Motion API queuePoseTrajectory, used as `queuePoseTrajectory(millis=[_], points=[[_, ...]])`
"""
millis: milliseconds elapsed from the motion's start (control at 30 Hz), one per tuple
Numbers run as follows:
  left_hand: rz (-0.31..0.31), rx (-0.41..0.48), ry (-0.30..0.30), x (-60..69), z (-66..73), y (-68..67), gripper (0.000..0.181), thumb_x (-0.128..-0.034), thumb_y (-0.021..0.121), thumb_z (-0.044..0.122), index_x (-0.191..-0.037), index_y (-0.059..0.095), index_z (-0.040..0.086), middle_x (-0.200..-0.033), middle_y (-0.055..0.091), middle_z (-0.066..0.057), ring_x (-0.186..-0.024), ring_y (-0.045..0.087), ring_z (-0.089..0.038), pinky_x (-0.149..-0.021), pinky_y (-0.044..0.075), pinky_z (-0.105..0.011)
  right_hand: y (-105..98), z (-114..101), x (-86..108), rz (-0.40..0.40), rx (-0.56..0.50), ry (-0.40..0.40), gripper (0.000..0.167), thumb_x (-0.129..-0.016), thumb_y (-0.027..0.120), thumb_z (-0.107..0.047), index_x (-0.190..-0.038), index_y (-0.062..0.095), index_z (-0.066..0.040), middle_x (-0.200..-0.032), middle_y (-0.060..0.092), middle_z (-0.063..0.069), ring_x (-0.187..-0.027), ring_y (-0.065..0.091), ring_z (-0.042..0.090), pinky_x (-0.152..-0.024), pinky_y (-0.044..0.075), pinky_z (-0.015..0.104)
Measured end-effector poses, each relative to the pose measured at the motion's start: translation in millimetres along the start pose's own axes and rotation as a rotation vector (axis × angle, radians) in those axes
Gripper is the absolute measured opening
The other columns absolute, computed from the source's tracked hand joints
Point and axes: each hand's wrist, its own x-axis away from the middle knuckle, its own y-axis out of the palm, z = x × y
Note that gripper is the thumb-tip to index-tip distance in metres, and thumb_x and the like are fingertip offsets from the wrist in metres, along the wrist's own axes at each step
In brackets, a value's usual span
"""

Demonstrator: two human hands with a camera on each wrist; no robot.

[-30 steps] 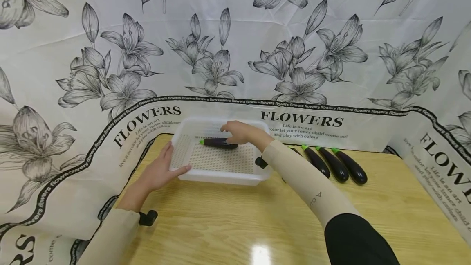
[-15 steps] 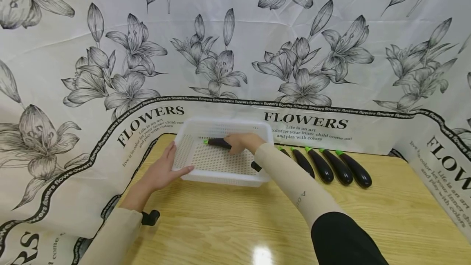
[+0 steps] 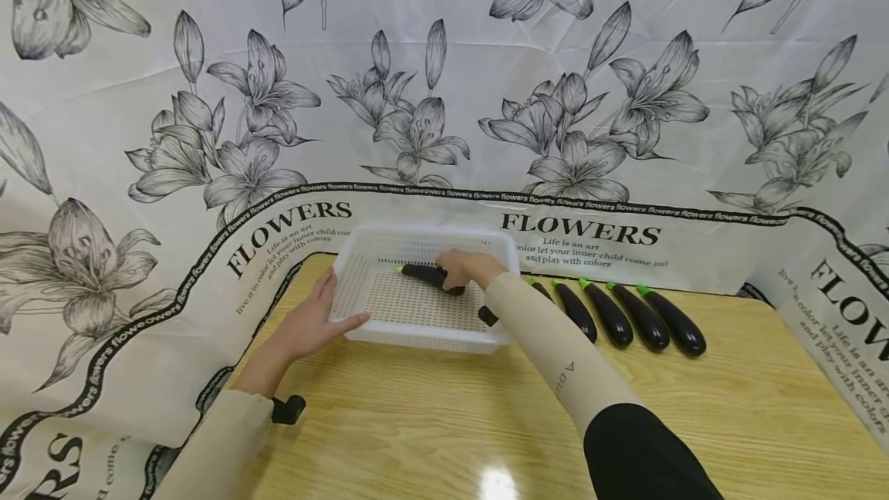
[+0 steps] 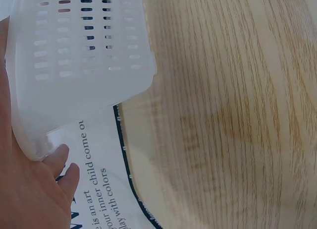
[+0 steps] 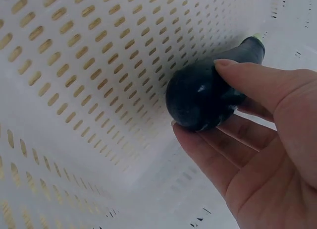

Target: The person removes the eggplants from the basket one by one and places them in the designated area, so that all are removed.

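Observation:
A white perforated plastic basket [image 3: 424, 336] stands on the wooden table. My left hand [image 3: 305, 324] holds its left end, thumb along the front rim and fingers at the side; in the left wrist view, fingertips of that hand [image 4: 32, 189] curl round the basket's corner. Inside the basket lies a dark purple eggplant [image 3: 419, 275], its green stem end pointing left. My right hand [image 3: 467, 268] grips it near the fat end. Up close in the right wrist view, the thumb presses one side of the eggplant [image 5: 195, 92] and the fingers wrap beneath; its far side is hidden.
Several more eggplants [image 3: 642, 319] lie side by side on the wooden table [image 3: 389, 423], right of the basket, partly behind my right forearm. A flower-printed cloth [image 3: 444, 137] hangs behind the table and along its sides.
My right hand has come down from a looser pose above the eggplant to grip it. The eggplant has shifted slightly right and its fat end has swung toward me. The left hand stays on the basket.

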Motion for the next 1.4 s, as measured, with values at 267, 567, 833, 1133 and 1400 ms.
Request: queuePoseTrajectory(millis=[267, 567, 833, 1133, 1400], points=[[0.003, -0.009, 0.006, -0.3, 4.3, -0.8, 0.118, -0.0906, 0.054, 0.077, -0.163, 0.004, -0.003, -0.171, -0.003, -0.019, -0.141, 0.038, -0.054, -0.110, 0.038, -0.065, -16, 1, 18.4, 0.045, -0.014, -0.048, 0.054, -0.101, 0.065, -0.019, -0.149, 0.048, 0.000, -0.147, 0.053, 0.017, -0.137, 0.049, 0.031, -0.112, 0.044, 0.043], [0.004, -0.015, 0.003, 1.1, 0.4, -1.8, 0.120, -0.0899, 0.054, 0.078, -0.163, 0.001, -0.001, -0.171, -0.002, -0.020, -0.140, 0.039, -0.055, -0.108, 0.039, -0.067, -35, -2, 53.9, 0.116, -0.016, -0.032, 0.030, -0.100, 0.066, -0.018, -0.124, 0.063, -0.002, -0.109, 0.064, 0.009, -0.094, 0.057, 0.022, -0.083, 0.049, 0.039], [0.003, -0.040, 0.010, 4.1, -1.1, -4.5, 0.119, -0.0912, 0.052, 0.077, -0.162, 0.002, -0.003, -0.170, -0.001, -0.023, -0.141, 0.037, -0.055, -0.108, 0.039, -0.066, -43, -5, 90.6, 0.164, -0.077, -0.038, 0.032, -0.100, 0.066, -0.020, -0.126, 0.061, -0.002, -0.104, 0.066, 0.009, -0.088, 0.057, 0.022, -0.076, 0.047, 0.037], [-0.007, -0.016, 0.021, 5.1, 0.9, -3.6, 0.117, -0.0923, 0.053, 0.075, -0.163, 0.001, -0.002, -0.170, -0.001, -0.024, -0.141, 0.036, -0.056, -0.107, 0.039, -0.068, -38, -2, 133.0, 0.245, -0.108, -0.092, 0.050, -0.101, 0.065, -0.023, -0.143, 0.053, 0.002, -0.117, 0.067, 0.013, -0.097, 0.064, 0.024, -0.086, 0.052, 0.042], [-0.023, -0.002, 0.026, 4.8, 4.9, -3.6, 0.117, -0.0928, 0.053, 0.074, -0.162, 0.001, -0.004, -0.170, -0.004, -0.024, -0.142, 0.033, -0.056, -0.109, 0.036, -0.068, -20, 13, 165.6, 0.284, -0.139, -0.078, 0.057, -0.101, 0.066, -0.023, -0.147, 0.048, 0.004, -0.131, 0.065, 0.019, -0.118, 0.064, 0.033, -0.100, 0.051, 0.048]])
